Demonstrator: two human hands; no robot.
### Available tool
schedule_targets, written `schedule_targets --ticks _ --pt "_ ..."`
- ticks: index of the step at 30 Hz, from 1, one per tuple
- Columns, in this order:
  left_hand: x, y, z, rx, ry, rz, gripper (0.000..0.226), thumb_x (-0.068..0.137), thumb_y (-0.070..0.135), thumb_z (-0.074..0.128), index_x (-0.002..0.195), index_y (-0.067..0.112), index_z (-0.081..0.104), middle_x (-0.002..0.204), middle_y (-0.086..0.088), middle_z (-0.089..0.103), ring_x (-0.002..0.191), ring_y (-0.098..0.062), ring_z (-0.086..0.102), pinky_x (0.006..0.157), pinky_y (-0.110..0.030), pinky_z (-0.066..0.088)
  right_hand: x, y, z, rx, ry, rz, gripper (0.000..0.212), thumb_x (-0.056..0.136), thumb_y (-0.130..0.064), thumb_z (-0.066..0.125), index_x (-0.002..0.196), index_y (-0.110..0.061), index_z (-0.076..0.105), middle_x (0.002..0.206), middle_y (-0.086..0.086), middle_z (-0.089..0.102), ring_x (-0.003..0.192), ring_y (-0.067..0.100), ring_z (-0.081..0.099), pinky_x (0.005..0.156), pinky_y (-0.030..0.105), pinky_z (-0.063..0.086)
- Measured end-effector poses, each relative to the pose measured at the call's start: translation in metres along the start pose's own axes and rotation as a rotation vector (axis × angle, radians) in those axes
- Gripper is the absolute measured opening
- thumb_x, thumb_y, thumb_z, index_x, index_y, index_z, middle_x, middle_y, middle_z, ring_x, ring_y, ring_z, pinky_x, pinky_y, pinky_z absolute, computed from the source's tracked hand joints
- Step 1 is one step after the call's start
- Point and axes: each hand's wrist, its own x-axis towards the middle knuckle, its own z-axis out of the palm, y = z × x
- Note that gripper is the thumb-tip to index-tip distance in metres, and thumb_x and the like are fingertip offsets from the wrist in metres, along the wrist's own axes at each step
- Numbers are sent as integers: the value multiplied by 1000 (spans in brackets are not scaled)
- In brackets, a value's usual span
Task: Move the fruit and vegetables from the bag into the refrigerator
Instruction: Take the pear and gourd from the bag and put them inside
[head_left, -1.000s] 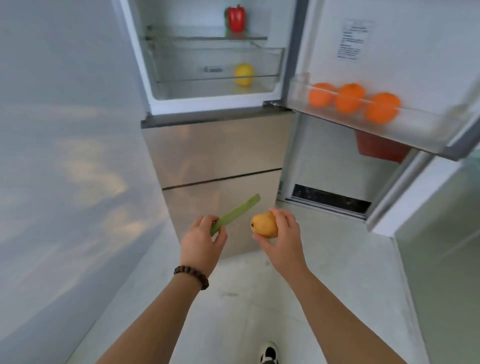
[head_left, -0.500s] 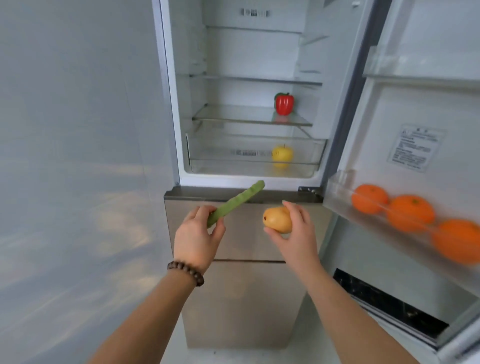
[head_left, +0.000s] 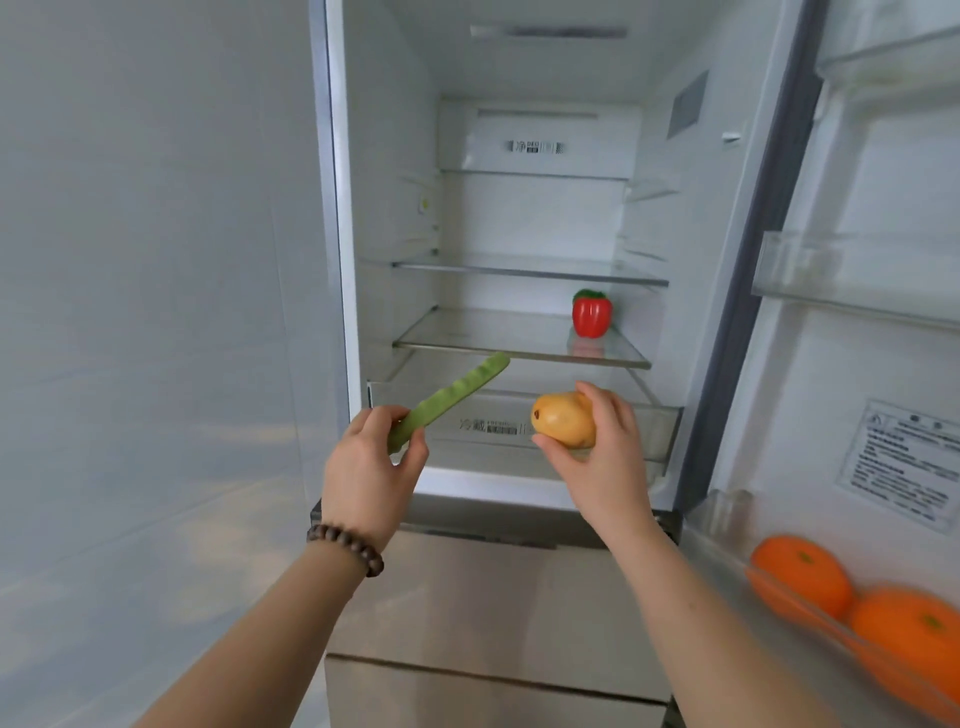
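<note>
Head view. The fridge (head_left: 524, 218) stands open in the centre of the frame, its top and its lowest drawers cut off by the frame edges. The door (head_left: 878, 364) fills the right side, cropped at the right edge; its label is too blurred to read. Two oranges (head_left: 857, 608) sit in the door bin (head_left: 727, 551) at lower right, smeared, the nearer one cut off by the frame corner. The clear drawer (head_left: 654, 431) at the bottom of the open compartment is partly hidden behind both hands, so its contents cannot be made out. A red pepper (head_left: 591, 315) stands upright on the glass shelf (head_left: 467, 332) above the drawer, toward its right end.

The left hand (head_left: 366, 473), a bead bracelet (head_left: 345, 545) at its wrist, pinches the lower end of a green bean pod (head_left: 452, 397); the pod slants up and right from the fingers, its tip overlapping the shelf's front edge in the picture. The right hand (head_left: 602, 452), centre right, wraps a yellow-orange fruit (head_left: 563, 418), fingers over the top and thumb beneath, the fruit's left end showing. Both are held in front of the drawer, well apart from each other.
</note>
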Motion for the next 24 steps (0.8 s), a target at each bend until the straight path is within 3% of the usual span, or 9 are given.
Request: schedule_targets --ticks 4,12,18,21,24 --pt "30 -10 19 14 7 23 17 84 18 64 98 9 62 87 1 60 65 -13 53 56 -18 36 38 5 12 2 7 -40 67 72 -34 78 129 -27 45 129 -2 41 115 18 45 93 26 36" --pt "106 -50 65 9 -12 30 20 84 20 63 102 10 63 88 2 60 65 -13 53 62 -28 48 150 16 60 -32 46 -125 66 69 -28 81 127 -20 51 127 3 47 115 22 47 93 21 33" --pt "149 -80 95 10 -62 65 15 83 23 64 96 15 63 85 5 58 60 -14 52 59 -27 43 243 5 96 15 26 -131 68 70 -29 80 130 -23 49 130 6 43 107 12 47 91 13 29" --pt "159 -84 102 21 -74 93 14 83 24 63 95 17 62 85 6 59 61 -15 55 58 -30 47 289 -3 112 38 -45 -95 66 70 -32 79 128 -28 49 122 3 42 99 11 46 90 17 32" --pt "165 -88 103 10 -66 110 13 81 22 65 93 18 63 82 7 59 62 -14 56 57 -30 48 337 -4 129 -2 -187 -145 65 68 -35 81 125 -29 50 122 1 49 105 15 50 92 23 37"
